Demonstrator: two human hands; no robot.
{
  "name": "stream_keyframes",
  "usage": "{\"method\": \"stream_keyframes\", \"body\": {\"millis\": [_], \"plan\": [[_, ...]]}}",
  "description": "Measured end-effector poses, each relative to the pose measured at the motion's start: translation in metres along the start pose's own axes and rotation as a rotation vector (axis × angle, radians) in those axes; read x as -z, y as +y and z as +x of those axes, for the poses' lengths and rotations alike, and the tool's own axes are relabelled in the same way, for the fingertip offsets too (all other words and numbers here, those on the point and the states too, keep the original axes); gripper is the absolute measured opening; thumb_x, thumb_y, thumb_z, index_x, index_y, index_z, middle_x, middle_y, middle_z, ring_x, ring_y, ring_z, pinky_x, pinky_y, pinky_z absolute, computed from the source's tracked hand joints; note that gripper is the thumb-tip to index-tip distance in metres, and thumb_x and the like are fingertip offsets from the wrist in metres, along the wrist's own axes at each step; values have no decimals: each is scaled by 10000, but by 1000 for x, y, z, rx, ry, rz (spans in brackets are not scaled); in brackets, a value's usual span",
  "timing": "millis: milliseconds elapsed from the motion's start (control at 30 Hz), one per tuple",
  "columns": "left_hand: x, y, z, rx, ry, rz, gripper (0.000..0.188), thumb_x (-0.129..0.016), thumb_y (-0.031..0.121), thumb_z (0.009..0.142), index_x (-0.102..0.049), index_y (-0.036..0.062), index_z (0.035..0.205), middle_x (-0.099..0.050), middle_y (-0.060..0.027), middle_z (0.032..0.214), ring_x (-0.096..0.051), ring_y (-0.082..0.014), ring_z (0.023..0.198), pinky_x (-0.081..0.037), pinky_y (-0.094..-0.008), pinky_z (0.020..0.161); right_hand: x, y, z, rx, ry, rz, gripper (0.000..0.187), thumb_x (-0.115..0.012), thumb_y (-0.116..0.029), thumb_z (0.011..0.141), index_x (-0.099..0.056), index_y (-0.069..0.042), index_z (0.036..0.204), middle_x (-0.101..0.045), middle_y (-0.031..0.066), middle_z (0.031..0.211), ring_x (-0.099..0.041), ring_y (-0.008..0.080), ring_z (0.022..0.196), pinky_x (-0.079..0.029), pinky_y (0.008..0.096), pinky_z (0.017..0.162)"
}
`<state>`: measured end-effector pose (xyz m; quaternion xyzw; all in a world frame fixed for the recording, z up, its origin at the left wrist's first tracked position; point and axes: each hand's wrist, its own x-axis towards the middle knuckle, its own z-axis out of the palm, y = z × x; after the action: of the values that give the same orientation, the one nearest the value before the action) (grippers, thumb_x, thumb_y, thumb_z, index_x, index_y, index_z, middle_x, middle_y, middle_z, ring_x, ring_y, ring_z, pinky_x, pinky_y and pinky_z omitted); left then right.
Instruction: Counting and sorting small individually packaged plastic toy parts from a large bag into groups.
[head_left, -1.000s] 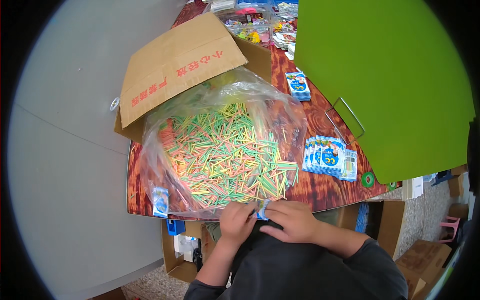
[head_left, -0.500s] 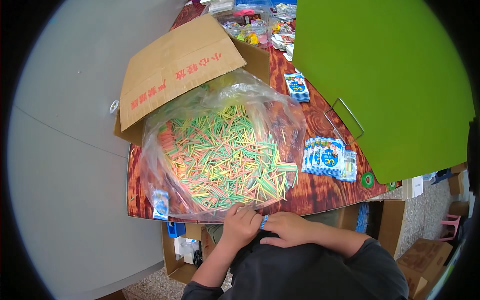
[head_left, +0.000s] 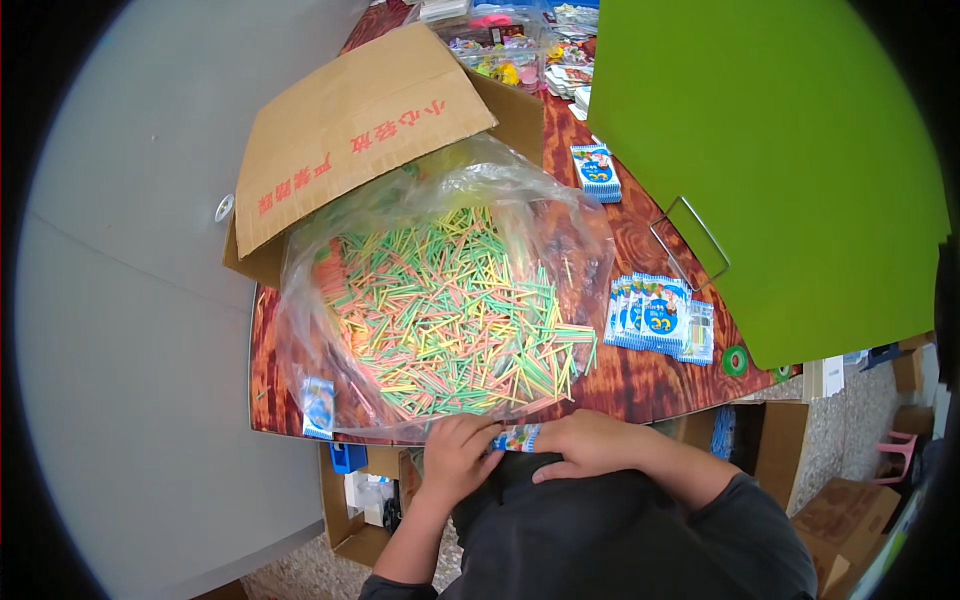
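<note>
At the table's front edge, a small blue-and-white packet [head_left: 517,438] lies between my hands, its face partly showing. My left hand [head_left: 462,455] has its fingers closed on the left end, and my right hand [head_left: 592,445] grips the right end. Just beyond them, a wide clear plastic bag [head_left: 560,215] spills from a tipped cardboard box [head_left: 350,135]. Thin pink, yellow and green sticks [head_left: 450,310] are heaped in the bag. Another blue-and-white packet [head_left: 318,405] rests at the bag's front left corner.
To the right lie a fanned row of packets [head_left: 645,312] and, farther back, a stack of them [head_left: 597,175]. A green board [head_left: 770,180] with a metal handle [head_left: 690,243] covers the right side. Rolls of green tape [head_left: 735,360] sit by the edge. Clear tubs [head_left: 500,50] stand behind.
My left hand has shifted a little left, away from my right hand. More of the packet between them now shows.
</note>
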<state>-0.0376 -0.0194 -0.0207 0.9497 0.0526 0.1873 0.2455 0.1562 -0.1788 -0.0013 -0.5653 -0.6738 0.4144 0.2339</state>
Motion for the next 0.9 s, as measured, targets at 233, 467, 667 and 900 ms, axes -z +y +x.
{"method": "stream_keyframes", "body": {"millis": [233, 467, 667, 900], "plan": [[-3, -35, -30, 374, 279, -172, 384, -749, 3, 643, -700, 35, 1022, -679, -123, 1068, -648, -282, 1007, -518, -372, 846, 40, 3, 21, -94, 142, 252, 501, -705, -307, 855, -584, -112, 1300, -647, 93, 1111, -659, 257, 777, -533, 374, 723], [-34, -49, -31, 425, 593, -60, 360, -735, -11, 657, -673, 6, 1012, -663, -150, 1055, -641, -305, 983, -510, -374, 855, 57, 28, 133, -353, 356, -593, 541, -753, -343, 679, -650, -10, 1093, -531, 176, 1211, -458, 331, 1173, -354, 453, 986], [-44, -51, -31, 306, 622, 50, 360, -735, 6, 646, -654, -2, 997, -643, -163, 1051, -623, -338, 955, -507, -404, 842, 42, 39, 158, -512, 276, -736, 377, -703, -240, 743, -673, -14, 1043, -523, 155, 1196, -453, 308, 1170, -345, 425, 960], [-44, -54, -31, 282, 620, 47, 366, -723, 7, 632, -650, -9, 991, -640, -162, 1036, -619, -343, 931, -507, -412, 822, 53, 62, 132, -258, 464, -439, 302, -590, -251, 896, -650, 19, 1018, -517, 190, 1210, -471, 332, 1136, -358, 466, 952]]}}
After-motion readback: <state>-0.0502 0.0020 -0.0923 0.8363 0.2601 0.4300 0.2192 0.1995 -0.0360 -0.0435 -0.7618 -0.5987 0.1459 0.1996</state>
